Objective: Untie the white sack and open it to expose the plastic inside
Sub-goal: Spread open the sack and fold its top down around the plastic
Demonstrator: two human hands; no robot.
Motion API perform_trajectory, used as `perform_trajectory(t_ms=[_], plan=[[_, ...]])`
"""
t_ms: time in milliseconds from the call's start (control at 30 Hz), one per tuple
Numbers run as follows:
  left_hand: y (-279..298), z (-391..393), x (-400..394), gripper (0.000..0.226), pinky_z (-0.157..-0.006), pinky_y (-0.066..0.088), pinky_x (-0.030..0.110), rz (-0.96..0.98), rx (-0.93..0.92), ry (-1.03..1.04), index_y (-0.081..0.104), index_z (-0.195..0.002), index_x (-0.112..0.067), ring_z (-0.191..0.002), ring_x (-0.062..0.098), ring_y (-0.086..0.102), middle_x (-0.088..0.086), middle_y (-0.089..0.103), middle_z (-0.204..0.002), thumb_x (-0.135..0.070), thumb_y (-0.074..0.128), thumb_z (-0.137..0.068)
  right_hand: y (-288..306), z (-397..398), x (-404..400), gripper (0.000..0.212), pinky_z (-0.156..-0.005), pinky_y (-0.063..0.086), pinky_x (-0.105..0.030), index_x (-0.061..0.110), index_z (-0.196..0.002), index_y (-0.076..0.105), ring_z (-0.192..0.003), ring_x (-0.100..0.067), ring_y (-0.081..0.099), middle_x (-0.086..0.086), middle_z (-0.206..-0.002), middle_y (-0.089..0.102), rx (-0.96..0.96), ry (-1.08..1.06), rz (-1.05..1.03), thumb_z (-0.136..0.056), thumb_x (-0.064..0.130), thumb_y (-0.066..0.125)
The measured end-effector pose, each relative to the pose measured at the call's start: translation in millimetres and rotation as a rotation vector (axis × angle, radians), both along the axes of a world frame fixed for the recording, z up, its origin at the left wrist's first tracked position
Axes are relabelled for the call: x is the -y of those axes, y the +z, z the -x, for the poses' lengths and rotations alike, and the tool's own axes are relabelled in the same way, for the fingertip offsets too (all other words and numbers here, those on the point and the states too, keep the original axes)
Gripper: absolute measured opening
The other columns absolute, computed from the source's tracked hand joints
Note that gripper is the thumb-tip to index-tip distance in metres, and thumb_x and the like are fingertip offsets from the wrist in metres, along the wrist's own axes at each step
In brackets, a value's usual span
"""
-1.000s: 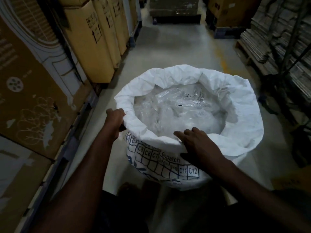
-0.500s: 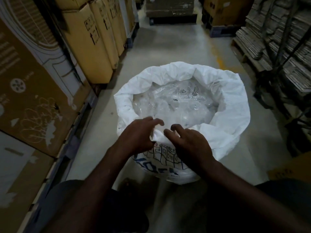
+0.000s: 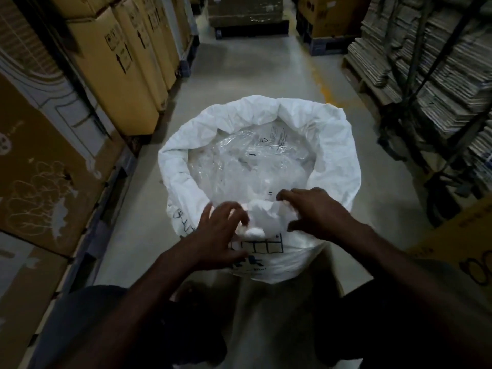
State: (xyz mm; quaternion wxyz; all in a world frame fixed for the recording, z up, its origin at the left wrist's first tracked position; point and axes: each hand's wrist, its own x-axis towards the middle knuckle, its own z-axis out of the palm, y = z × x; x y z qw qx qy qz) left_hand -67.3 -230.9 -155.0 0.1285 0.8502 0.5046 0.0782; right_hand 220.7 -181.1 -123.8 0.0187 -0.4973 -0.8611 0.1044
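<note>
From the head camera, the white sack (image 3: 335, 153) is standing on the grey concrete floor (image 3: 255, 73) of a warehouse aisle, directly in front of the person, its mouth rolled open and clear crumpled plastic (image 3: 247, 166) showing inside. A recycling triangle and a block of fine print are showing on the plastic, too small to read. On the sack's near wall a blue printed grid of boxes and some blue lettering are peeking out below the hands; the letters are too blurred and covered to make out. Dark handwritten strokes are running down its left side, also unreadable.

The left hand (image 3: 221, 238) is lying against the near wall with its fingers spread, and whether it is gripping the fabric I cannot tell. The right hand (image 3: 316, 211) is curling over the near rim, fingers and thumb bunching a fold of the white fabric.

Tall cardboard boxes (image 3: 114, 65) with black up-arrow marks are lining the left side. Stacks of flattened cardboard (image 3: 439, 75) are crowding the right, well apart from the sack.
</note>
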Motion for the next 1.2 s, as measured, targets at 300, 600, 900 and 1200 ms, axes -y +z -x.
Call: perform_trajectory(t_ms=[300,600,900,1200], plan=[[25.2,-45.9,-29.1,0.054,-0.074,0.053,0.036,-0.169,0.019,0.024,0.054,-0.123,-0.034,-0.096,0.025,0.073,-0.005,0.069,-0.111,-0.045,0.084,-0.080,-13.6,22.9,36.6,0.025,-0.068,0.046,-0.039,0.017,-0.109,0.057,-0.070,-0.028,0.065,-0.003,-0.081,0.064,-0.092,0.248,-0.478,-0.087,0.015,0.069],[-36.9,-91.2,11.1,0.032,-0.047,0.049,0.042,-0.542,0.000,0.097,0.063,-0.110,-0.019,-0.065,0.030,0.065,0.004,0.063,-0.084,-0.008,0.072,-0.081,6.1,-26.1,38.2,0.081,-0.106,0.050,-0.044,0.027,-0.146,0.049,-0.131,-0.026,0.052,-0.004,-0.144,0.046,-0.345,-0.366,-0.085,-0.081,0.072,0.069],[-72.8,-96.3,60.3,0.101,-0.104,0.050,0.047,-0.117,-0.144,-0.110,0.040,-0.158,-0.016,-0.126,0.039,0.059,0.018,0.050,-0.147,-0.049,0.082,-0.072,-3.9,2.5,5.2,0.107,-0.111,0.042,-0.043,0.011,-0.166,-0.009,-0.148,-0.047,0.038,-0.029,-0.169,-0.021,-0.458,-0.781,0.144,-0.094,0.010,0.070],[42.6,-98.8,-70.7,0.065,-0.101,0.056,0.045,-0.241,0.332,-0.024,0.054,-0.149,-0.032,-0.119,0.021,0.063,0.000,0.064,-0.134,-0.001,0.070,-0.095,-0.7,-17.8,3.0,0.074,-0.072,0.040,-0.005,0.026,-0.136,0.054,-0.095,-0.013,0.058,0.003,-0.105,0.062,-1.046,-0.901,-0.049,-0.069,-0.007,0.054]])
